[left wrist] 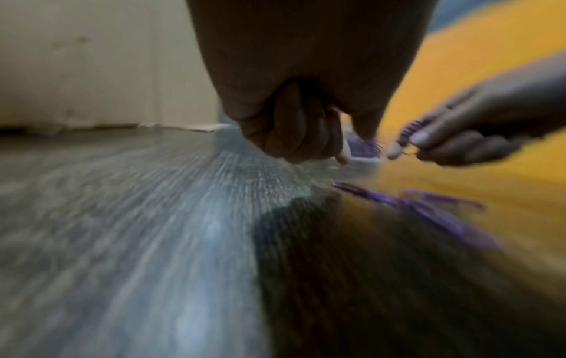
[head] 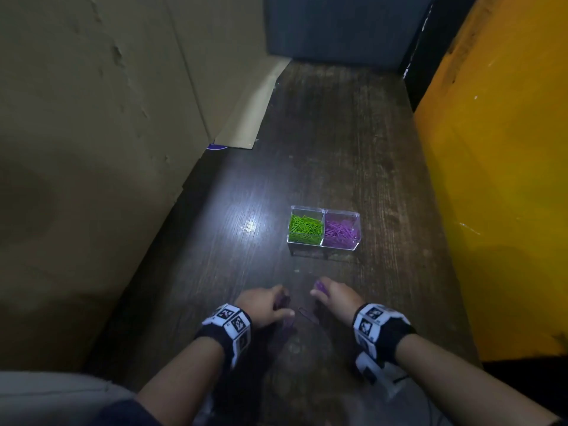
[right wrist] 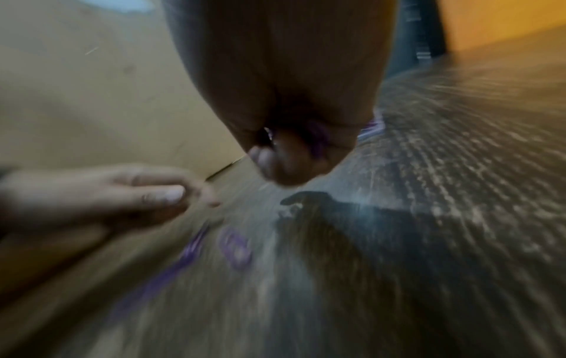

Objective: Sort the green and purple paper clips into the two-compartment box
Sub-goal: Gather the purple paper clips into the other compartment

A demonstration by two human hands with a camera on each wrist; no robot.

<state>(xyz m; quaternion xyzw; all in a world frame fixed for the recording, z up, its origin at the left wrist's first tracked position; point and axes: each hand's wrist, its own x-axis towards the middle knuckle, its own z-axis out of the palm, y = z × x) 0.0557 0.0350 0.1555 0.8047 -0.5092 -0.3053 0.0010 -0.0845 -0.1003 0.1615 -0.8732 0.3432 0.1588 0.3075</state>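
A clear two-compartment box (head: 324, 210) stands mid-table, with green paper clips (head: 305, 229) in its left half and purple paper clips (head: 341, 232) in its right half. Nearer to me, my right hand (head: 332, 295) pinches a small bunch of purple clips (head: 319, 285), which also shows in the left wrist view (left wrist: 412, 128). My left hand (head: 267, 305) hovers low over the table with curled fingers (left wrist: 306, 135). A dark purplish patch shows between them. Loose purple clips (head: 307, 315) lie on the wood between both hands (right wrist: 235, 247). Both wrist views are blurred.
The dark wooden table (head: 338, 149) is hemmed by a cardboard wall (head: 107, 133) on the left, a yellow panel (head: 507, 179) on the right and a dark panel (head: 338, 26) at the back. A cardboard flap (head: 246, 118) lies on the table's left side.
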